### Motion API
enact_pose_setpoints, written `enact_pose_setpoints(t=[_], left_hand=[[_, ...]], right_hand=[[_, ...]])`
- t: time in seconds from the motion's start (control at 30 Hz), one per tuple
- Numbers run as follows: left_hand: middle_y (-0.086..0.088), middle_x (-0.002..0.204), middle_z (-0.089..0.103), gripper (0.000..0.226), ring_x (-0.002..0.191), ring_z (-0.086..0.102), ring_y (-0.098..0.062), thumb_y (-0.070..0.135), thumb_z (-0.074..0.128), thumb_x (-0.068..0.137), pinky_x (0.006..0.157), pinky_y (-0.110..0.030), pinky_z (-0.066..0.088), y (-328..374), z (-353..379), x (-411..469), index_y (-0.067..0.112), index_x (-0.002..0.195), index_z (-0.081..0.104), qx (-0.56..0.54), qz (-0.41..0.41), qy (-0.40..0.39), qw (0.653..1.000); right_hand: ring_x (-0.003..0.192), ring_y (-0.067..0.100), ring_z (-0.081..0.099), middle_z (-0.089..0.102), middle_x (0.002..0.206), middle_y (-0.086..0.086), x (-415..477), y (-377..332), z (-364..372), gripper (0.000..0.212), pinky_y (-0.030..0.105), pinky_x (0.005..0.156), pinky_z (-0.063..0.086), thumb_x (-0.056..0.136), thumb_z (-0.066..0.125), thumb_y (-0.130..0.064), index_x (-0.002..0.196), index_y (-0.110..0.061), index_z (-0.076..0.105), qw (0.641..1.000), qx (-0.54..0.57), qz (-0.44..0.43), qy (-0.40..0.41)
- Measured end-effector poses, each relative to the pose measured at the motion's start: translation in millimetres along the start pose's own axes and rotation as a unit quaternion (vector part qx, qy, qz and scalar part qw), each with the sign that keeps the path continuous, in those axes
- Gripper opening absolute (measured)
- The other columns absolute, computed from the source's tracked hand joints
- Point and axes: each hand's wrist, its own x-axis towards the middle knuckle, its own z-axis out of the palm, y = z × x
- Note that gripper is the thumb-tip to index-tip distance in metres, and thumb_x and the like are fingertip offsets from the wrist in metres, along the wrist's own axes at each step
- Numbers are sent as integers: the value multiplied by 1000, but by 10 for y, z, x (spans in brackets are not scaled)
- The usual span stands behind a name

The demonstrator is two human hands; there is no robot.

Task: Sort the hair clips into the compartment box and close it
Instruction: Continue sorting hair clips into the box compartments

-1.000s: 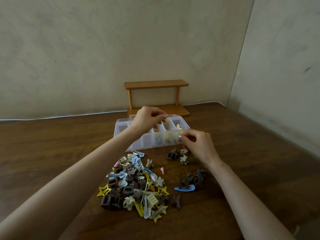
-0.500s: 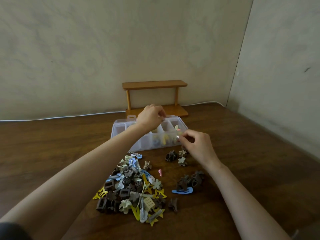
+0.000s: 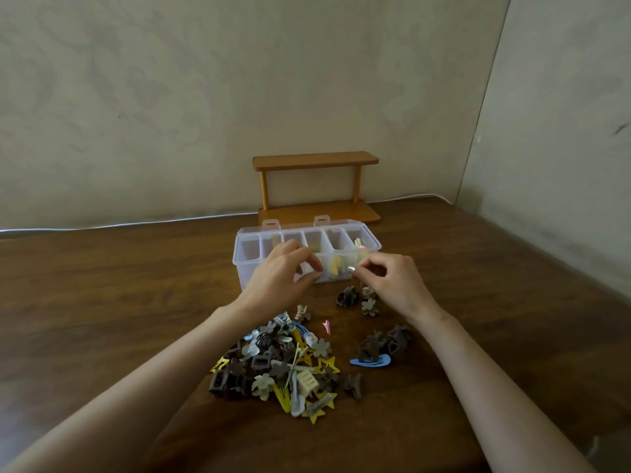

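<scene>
A clear compartment box stands open on the wooden table, its lid folded back, with yellow and pink clips in the right-hand compartments. My left hand hovers at the box's front wall, fingers loosely curled, with nothing visible in it. My right hand pinches a small pale clip just in front of the box's right part. A mixed pile of hair clips lies under my left forearm. Brown clips with a blue snap clip lie near my right wrist.
A few more clips, a flower clip and a tiny pink clip lie between the box and the piles. Behind the box stands a small wooden shelf. A white cable runs along the back wall. A second wall closes the right side.
My left hand has drawn back from above the box's compartments to its front wall. My right hand has stayed in place, still pinching the small clip.
</scene>
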Motion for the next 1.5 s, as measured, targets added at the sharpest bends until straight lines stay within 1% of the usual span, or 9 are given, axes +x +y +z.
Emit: enact_pose_setpoints(t=[0.2, 0.4, 0.63, 0.73, 0.93, 1.03, 1.13, 1.4, 1.5], left_hand=[[12, 82, 56, 13, 76, 50, 0, 34, 64, 83, 67, -14, 42, 274, -17, -242, 22, 82, 59, -68, 40, -146, 986], [7, 94, 49, 16, 91, 40, -6, 33, 59, 88, 80, -21, 37, 552, 110, -267, 27, 101, 66, -26, 169, -287, 943], [6, 107, 47, 31, 96, 35, -4, 40, 59, 86, 71, -12, 28, 477, 182, -256, 27, 113, 57, 37, 139, -239, 960], [5, 107, 49, 38, 97, 39, -7, 47, 61, 82, 72, -18, 30, 477, 222, -252, 25, 112, 55, 52, 129, -238, 961], [4, 106, 50, 22, 97, 40, -8, 37, 60, 86, 73, -19, 28, 522, 254, -236, 19, 99, 58, 61, 129, -229, 963], [4, 106, 51, 21, 95, 40, -6, 36, 57, 88, 71, -16, 25, 496, 256, -253, 18, 100, 58, 68, 139, -218, 964], [4, 108, 52, 32, 97, 45, -8, 42, 58, 86, 79, -21, 37, 462, 236, -253, 19, 108, 52, 66, 128, -219, 965], [2, 99, 57, 18, 92, 49, -12, 32, 55, 89, 81, -25, 42, 402, 273, -247, 16, 97, 58, 96, 161, -166, 968], [3, 99, 57, 27, 89, 49, -9, 42, 57, 86, 81, -28, 45, 389, 243, -233, 18, 97, 58, 72, 134, -194, 969]], right_hand=[[69, 9, 62, 65, 71, -11, 1, 19, 32, 13, 33, 68, 51, 87, 64, -27, 76, -21, 69, 1000, -10, 5, -1], [84, 9, 64, 66, 69, -11, 0, 43, 34, 17, 34, 74, 52, 86, 65, -25, 69, -23, 67, 1000, -4, 15, 14], [69, -6, 55, 61, 67, -17, 13, 43, 41, 15, 20, 67, 41, 87, 64, -22, 77, -13, 71, 1000, -3, 4, 15], [70, -9, 54, 59, 68, -19, 14, 47, 41, 15, 18, 67, 40, 87, 64, -22, 77, -13, 70, 1000, -8, 0, 15], [71, -13, 51, 57, 66, -20, 14, 49, 37, 15, 15, 67, 38, 87, 64, -20, 75, -13, 69, 1000, -10, 0, 19], [69, -6, 58, 60, 66, -15, 13, 43, 36, 15, 21, 66, 45, 87, 64, -21, 75, -15, 69, 1000, -8, 2, 24], [69, 9, 61, 63, 69, -10, 11, 32, 29, 13, 28, 68, 51, 87, 63, -21, 76, -17, 69, 1000, -8, 6, 24], [68, 12, 62, 64, 69, -9, 14, 38, 29, 14, 29, 68, 51, 88, 63, -22, 76, -16, 69, 1000, -10, 8, 27], [69, 11, 62, 63, 69, -10, 9, 32, 26, 14, 28, 68, 51, 87, 63, -22, 77, -15, 69, 1000, -6, 7, 27]])
